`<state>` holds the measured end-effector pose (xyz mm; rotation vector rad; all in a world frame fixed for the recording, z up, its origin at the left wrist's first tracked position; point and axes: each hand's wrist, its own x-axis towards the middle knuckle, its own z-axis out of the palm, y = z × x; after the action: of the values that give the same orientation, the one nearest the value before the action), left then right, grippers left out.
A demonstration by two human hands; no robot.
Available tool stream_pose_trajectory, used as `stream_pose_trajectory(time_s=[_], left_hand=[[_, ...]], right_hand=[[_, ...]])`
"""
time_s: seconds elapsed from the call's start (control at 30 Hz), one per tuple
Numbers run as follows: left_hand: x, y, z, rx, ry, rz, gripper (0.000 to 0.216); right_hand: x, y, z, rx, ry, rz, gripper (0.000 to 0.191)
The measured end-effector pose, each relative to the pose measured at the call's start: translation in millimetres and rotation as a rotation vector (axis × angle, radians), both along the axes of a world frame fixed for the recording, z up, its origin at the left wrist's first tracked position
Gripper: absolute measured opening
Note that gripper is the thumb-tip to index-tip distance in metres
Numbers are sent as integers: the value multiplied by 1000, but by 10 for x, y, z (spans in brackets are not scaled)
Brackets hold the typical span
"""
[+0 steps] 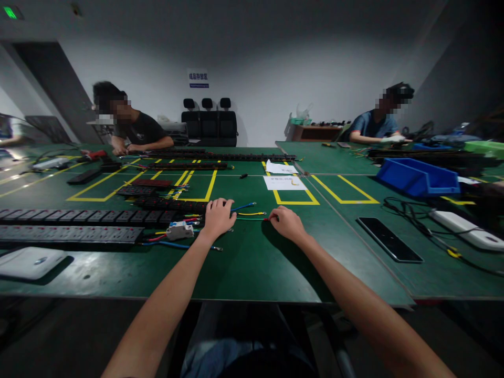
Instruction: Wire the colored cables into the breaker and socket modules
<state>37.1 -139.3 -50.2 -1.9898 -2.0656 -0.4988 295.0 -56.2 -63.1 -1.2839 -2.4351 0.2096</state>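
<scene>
My left hand (219, 216) lies palm down over the end of a black power strip (169, 203), its fingers slightly apart. From under it a blue wire (244, 207), a yellow wire (252, 213) and a green wire (252, 219) stretch to the right, with metal lugs on the blue and yellow ends. My right hand (287, 222) is closed in a pinch at the green wire's far end, where a bit of red shows; the fingers hide the tip. Left of my left hand, a grey-white block (180, 230) sits on the wires of another strip (79, 234).
A smartphone (389, 239), a white power bank (468, 230) with black cables and a blue bin (417, 177) are on the right. A white case (31, 262) lies front left. Paper sheets (285, 182) lie beyond my hands. Two people (142, 131) work across the green table (252, 278).
</scene>
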Motion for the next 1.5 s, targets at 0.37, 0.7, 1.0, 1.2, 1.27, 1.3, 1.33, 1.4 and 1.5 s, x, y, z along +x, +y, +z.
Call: stream_pose_trajectory(time_s=[0.37, 0.7, 1.0, 1.2, 1.27, 1.3, 1.33, 1.4, 1.5], left_hand=[[-24, 0, 28, -32, 2, -2, 60], [-25, -13, 11, -10, 33, -9, 50], [-30, -11, 1, -14, 42, -6, 45], [-15, -13, 4, -14, 34, 8, 43], [-12, -12, 8, -14, 30, 4, 43], [-12, -11, 9, -15, 30, 4, 43], [-13, -9, 9, -16, 31, 4, 43], [-17, -5, 8, -18, 32, 2, 43], [-22, -1, 5, -18, 32, -7, 44]], right_hand=[[-10, -3, 16, -10, -9, -3, 23], [-8, -15, 22, -16, 1, -1, 22], [-15, -13, 29, -24, -13, -5, 22], [-9, -9, 31, -32, -22, 0, 22], [-7, -4, 27, -35, -24, 1, 21], [-6, -1, 25, -37, -26, 2, 21], [-5, 2, 24, -37, -27, 2, 21], [-4, 4, 22, -36, -25, 2, 20], [-3, -1, 26, -34, -22, 1, 20]])
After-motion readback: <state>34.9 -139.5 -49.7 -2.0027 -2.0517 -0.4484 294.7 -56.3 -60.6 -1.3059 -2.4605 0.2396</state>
